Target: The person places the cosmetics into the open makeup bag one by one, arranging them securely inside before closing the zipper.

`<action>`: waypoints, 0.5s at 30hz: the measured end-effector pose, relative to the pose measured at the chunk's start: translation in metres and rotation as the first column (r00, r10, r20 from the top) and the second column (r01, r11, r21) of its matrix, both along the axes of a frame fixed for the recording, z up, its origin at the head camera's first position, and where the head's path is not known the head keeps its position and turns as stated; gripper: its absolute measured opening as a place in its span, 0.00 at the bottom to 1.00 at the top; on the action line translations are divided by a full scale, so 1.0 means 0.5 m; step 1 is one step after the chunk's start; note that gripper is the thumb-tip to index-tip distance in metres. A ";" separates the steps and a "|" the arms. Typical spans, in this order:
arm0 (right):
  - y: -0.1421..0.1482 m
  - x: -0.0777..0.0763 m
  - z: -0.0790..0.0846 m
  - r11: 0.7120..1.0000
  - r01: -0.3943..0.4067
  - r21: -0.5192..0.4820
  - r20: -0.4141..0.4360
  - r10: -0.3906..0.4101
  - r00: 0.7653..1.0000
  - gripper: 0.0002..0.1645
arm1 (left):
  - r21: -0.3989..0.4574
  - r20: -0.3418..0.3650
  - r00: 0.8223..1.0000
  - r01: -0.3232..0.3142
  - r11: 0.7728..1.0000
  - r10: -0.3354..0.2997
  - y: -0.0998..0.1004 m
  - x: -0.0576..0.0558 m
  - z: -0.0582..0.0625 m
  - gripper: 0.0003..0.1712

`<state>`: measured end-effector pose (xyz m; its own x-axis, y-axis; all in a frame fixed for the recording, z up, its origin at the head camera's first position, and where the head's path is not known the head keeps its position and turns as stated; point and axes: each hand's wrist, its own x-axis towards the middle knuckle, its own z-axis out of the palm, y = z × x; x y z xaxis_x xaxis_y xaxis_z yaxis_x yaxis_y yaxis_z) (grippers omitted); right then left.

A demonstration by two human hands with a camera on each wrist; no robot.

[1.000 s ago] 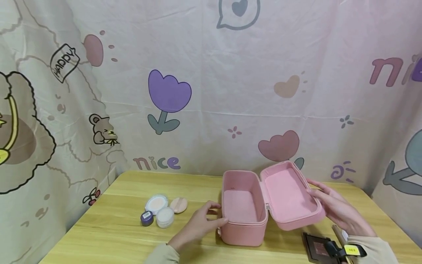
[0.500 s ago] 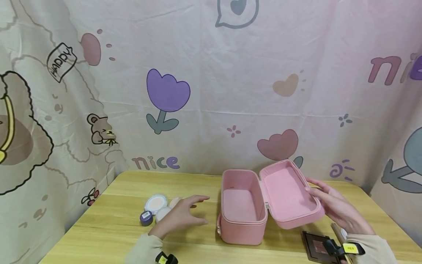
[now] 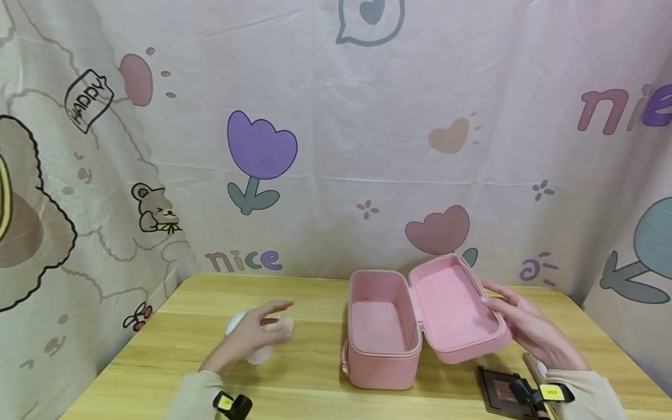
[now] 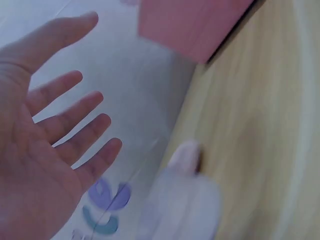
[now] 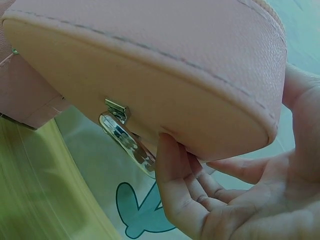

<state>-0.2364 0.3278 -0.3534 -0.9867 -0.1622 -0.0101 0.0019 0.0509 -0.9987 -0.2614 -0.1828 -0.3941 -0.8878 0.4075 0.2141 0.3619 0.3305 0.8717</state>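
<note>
A pink cosmetic case stands on the table with its lid tipped back to the right. My right hand grips the lid's right edge, thumb on the inner side. In the right wrist view, several fingers curl under the lid's outer face, near a shiny metal handle. Over the small cosmetics at left hovers my left hand, fingers spread and holding nothing. Partly behind it show a round powder puff, a clear-white jar and a pale round compact. The small purple jar is hidden.
A dark makeup palette and a slim stick-like item lie on the wooden table below my right forearm. A printed cloth backdrop hangs behind the table.
My left hand has left the case's left side and moved left over the cosmetics, covering the purple jar. My right hand still holds the lid. The view has shifted slightly.
</note>
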 end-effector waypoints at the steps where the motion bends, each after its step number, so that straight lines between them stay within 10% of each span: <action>1: 0.000 0.000 0.000 1.000 0.000 0.002 0.002 0.000 1.000 0.39 | 0.000 -0.019 0.999 -0.030 1.000 0.030 -0.010 -0.002 0.001 0.37; 15: -0.004 0.001 0.002 1.000 0.003 0.020 0.002 -0.003 1.000 0.41 | 0.044 0.005 0.947 -0.322 0.946 0.323 -0.119 -0.017 -0.012 0.34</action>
<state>-0.2361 0.3256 -0.3525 -0.9872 -0.1585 -0.0153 0.0040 0.0712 -0.9975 -0.2698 -0.2423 -0.4001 -0.9695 0.0897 0.2279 0.2447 0.3916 0.8870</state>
